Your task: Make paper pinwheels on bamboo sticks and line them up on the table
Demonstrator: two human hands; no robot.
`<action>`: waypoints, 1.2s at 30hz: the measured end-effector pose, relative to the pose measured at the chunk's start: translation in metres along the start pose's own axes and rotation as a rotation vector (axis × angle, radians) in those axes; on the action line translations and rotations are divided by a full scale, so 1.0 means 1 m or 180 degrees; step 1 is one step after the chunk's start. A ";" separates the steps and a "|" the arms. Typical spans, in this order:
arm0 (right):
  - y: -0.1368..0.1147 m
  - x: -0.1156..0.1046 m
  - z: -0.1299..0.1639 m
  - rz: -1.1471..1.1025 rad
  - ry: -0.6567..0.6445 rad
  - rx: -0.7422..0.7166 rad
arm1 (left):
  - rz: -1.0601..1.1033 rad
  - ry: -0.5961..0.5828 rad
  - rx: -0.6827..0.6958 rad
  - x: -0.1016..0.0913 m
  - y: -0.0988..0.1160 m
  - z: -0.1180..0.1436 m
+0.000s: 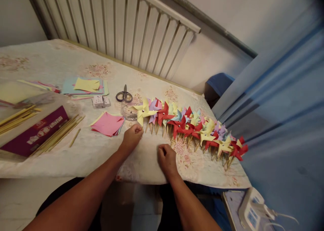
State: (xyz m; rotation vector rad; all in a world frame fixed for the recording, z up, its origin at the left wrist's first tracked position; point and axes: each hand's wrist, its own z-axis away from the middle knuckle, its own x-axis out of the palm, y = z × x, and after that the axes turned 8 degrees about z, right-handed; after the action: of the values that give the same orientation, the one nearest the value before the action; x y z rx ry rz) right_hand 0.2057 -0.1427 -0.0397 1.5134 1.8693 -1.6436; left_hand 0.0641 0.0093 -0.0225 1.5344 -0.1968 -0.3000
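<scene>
Two hands at the near end of a row of paper pinwheels on the table.

The left hand (131, 137), fingers curled, pinches the stick of the yellow pinwheel (143, 111) at its 1 o'clock. The right hand (166, 159) rests clenched on the table (83, 150), grasping nothing visible; the pinwheel row (197, 128) runs from its 12 to 3 o'clock. Pink paper squares (108, 124) lie at the left hand's 9 o'clock.

Pale floral-patterned cloth over the counter (76, 62). Behind it, a white ribbed metal radiator (131, 25) leaning against a plain whitish wall (227, 18). To the right, long blue pleated fabric curtain (278, 99), hanging down past the counter's edge. Soft, even indoor light.
</scene>
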 end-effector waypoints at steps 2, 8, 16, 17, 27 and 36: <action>0.010 -0.009 0.007 0.0418 -0.0151 -0.0377 | -0.0032 0.0019 0.0009 -0.001 -0.001 0.000; 0.021 -0.008 0.017 0.1473 -0.0070 -0.0735 | -0.0037 0.0012 -0.0057 -0.003 0.000 0.001; 0.019 -0.002 0.015 0.1796 -0.0061 -0.0653 | -0.0040 -0.0048 -0.0125 -0.004 0.008 0.003; 0.019 -0.002 0.015 0.1814 -0.0074 -0.0642 | -0.0054 -0.0060 -0.0125 -0.004 0.009 0.004; 0.020 -0.001 0.014 0.1911 -0.0079 -0.0606 | -0.0276 -0.0046 -0.0136 -0.007 0.010 0.006; 0.020 -0.001 0.014 0.1873 -0.0045 -0.0566 | -0.0250 -0.0004 -0.0099 -0.006 0.010 0.004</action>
State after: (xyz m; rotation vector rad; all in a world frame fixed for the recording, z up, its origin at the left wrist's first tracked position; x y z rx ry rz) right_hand 0.2160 -0.1581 -0.0553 1.7412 1.3304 -1.1800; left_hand 0.0573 0.0071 -0.0116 1.5135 -0.1327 -0.3647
